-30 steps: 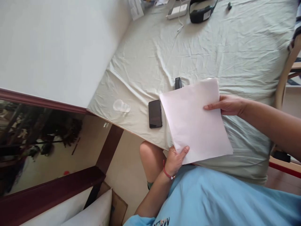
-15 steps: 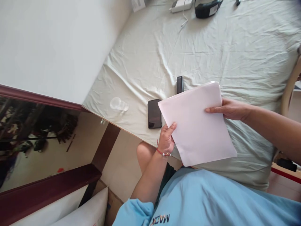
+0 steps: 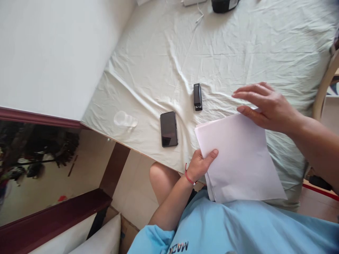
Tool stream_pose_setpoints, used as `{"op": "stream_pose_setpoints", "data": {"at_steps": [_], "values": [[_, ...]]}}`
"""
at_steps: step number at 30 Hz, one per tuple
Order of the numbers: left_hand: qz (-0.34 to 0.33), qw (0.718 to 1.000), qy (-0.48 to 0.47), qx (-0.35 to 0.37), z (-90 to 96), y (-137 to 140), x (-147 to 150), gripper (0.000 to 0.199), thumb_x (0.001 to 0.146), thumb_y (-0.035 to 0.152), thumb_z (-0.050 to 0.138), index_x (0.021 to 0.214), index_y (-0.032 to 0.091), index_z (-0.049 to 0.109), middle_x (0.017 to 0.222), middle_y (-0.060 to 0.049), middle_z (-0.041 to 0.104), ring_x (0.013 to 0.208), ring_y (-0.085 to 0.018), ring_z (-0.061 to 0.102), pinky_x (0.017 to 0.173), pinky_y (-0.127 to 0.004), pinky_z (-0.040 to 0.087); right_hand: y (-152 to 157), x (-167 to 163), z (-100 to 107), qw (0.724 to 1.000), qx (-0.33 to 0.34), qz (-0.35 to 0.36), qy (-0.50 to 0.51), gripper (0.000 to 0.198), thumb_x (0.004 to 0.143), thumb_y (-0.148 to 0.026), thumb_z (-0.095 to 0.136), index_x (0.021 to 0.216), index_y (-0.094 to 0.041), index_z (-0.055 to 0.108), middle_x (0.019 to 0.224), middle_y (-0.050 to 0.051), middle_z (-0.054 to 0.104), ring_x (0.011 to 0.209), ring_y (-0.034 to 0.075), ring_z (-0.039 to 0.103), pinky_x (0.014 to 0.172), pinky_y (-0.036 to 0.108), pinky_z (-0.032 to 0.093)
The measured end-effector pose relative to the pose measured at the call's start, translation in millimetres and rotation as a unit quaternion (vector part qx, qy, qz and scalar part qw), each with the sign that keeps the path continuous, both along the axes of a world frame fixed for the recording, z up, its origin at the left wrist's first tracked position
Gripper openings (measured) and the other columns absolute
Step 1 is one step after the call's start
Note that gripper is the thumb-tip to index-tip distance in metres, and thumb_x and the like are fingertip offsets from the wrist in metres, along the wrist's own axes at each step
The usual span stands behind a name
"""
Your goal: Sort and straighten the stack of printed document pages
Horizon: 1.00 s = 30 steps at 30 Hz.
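Note:
A stack of white paper sheets (image 3: 238,162) lies tilted close to my body, over the near edge of the table. My left hand (image 3: 202,164) grips its left side, thumb on top and the fingers hidden beneath. At the top right corner of the paper hovers my right hand (image 3: 267,106), its fingers stretched out and the thumb apart from them. Whether that thumb touches the sheets I cannot tell. Beyond the paper a black stapler (image 3: 197,97) rests on the cloth. A dark smartphone (image 3: 168,129) lies to the left of the stapler, screen up.
A pale wrinkled cloth (image 3: 148,77) covers the table. Near its left edge lies a small clear plastic bottle or cup (image 3: 125,119). At the far side are a white cable (image 3: 200,16) and a black object (image 3: 224,5). A white wall (image 3: 58,53) borders the left.
My right hand has let go of the paper's right edge and risen to its top corner, fingers spread. The paper has come nearer my body, and the stapler now shows fully.

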<state>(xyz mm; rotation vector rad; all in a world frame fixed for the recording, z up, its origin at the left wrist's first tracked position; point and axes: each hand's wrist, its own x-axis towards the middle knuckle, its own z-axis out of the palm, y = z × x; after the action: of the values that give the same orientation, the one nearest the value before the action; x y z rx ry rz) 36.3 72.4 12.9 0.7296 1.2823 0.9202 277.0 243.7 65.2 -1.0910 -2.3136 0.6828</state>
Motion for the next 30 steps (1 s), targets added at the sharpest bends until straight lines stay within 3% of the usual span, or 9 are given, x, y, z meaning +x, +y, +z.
{"op": "stream_pose_setpoints", "data": {"at_steps": [4,8,10,13,17,20,25,30], "values": [[-0.030,0.999,0.030,0.006,1.9,-4,6,0.060,0.082,0.070,0.078,0.098,0.013,0.083,0.101,-0.014,0.081,0.098,-0.031,0.074,0.083,-0.035,0.058,-7,-1,3,0.993,-0.012,0.064,-0.102,0.047,0.106,-0.055,0.040,0.120,-0.027,0.074,0.119,0.013,0.074,0.124,0.036,0.061,0.114,0.054,0.038],[-0.021,0.998,0.056,0.025,1.6,-6,11,0.060,0.088,0.071,0.072,0.099,0.013,0.082,0.101,-0.014,0.080,0.100,-0.032,0.073,0.086,-0.036,0.057,-9,0,-6,0.980,-0.026,0.089,-0.175,0.055,0.109,-0.054,0.030,0.101,-0.020,0.072,0.102,0.015,0.075,0.094,0.031,0.066,0.090,0.044,0.044],[-0.002,0.997,0.063,0.043,-0.2,-6,13,0.060,0.090,0.071,0.069,0.102,0.014,0.081,0.103,-0.013,0.079,0.104,-0.031,0.072,0.092,-0.036,0.056,-9,1,-8,0.983,-0.043,0.086,-0.157,0.052,0.108,-0.055,0.031,0.098,-0.020,0.069,0.100,0.014,0.074,0.089,0.028,0.066,0.080,0.038,0.042],[0.033,0.996,0.063,0.058,-4.4,-4,14,0.061,0.091,0.074,0.066,0.103,0.015,0.079,0.100,-0.010,0.077,0.104,-0.029,0.070,0.096,-0.034,0.053,-5,3,-8,0.988,-0.076,0.084,-0.107,0.046,0.107,-0.054,0.038,0.098,-0.020,0.067,0.094,0.011,0.073,0.083,0.025,0.065,0.077,0.034,0.041],[0.042,0.998,0.044,0.036,-8.3,2,10,0.067,0.088,0.082,0.061,0.080,0.017,0.071,0.072,-0.004,0.066,0.076,-0.021,0.062,0.077,-0.031,0.052,-2,4,-4,0.994,-0.087,0.051,-0.046,0.043,0.104,-0.054,0.047,0.097,-0.020,0.072,0.092,0.011,0.073,0.081,0.023,0.064,0.076,0.033,0.042],[0.077,0.996,0.032,0.028,-11.4,8,8,0.069,0.082,0.087,0.064,0.069,0.019,0.063,0.064,-0.002,0.057,0.070,-0.018,0.056,0.072,-0.030,0.050,-2,4,-3,0.997,-0.069,0.020,0.010,0.039,0.102,-0.053,0.055,0.098,-0.021,0.078,0.095,0.010,0.074,0.080,0.021,0.065,0.073,0.033,0.044],[0.145,0.989,0.015,0.036,-19.8,14,7,0.065,0.082,0.084,0.067,0.084,0.019,0.071,0.078,-0.004,0.067,0.091,-0.023,0.066,0.092,-0.034,0.055,-4,2,-10,0.996,0.002,-0.003,0.089,0.029,0.099,-0.044,0.064,0.098,-0.022,0.084,0.094,0.005,0.080,0.078,0.017,0.072,0.069,0.029,0.051],[0.079,0.991,0.052,0.094,-11.9,22,8,0.063,0.091,0.080,0.060,0.099,0.019,0.076,0.101,-0.008,0.077,0.116,-0.029,0.068,0.114,-0.042,0.050,-5,0,-17,0.992,0.021,-0.013,0.120,0.021,0.098,-0.037,0.067,0.099,-0.025,0.085,0.094,0.002,0.081,0.079,0.016,0.075,0.072,0.028,0.055]]}}
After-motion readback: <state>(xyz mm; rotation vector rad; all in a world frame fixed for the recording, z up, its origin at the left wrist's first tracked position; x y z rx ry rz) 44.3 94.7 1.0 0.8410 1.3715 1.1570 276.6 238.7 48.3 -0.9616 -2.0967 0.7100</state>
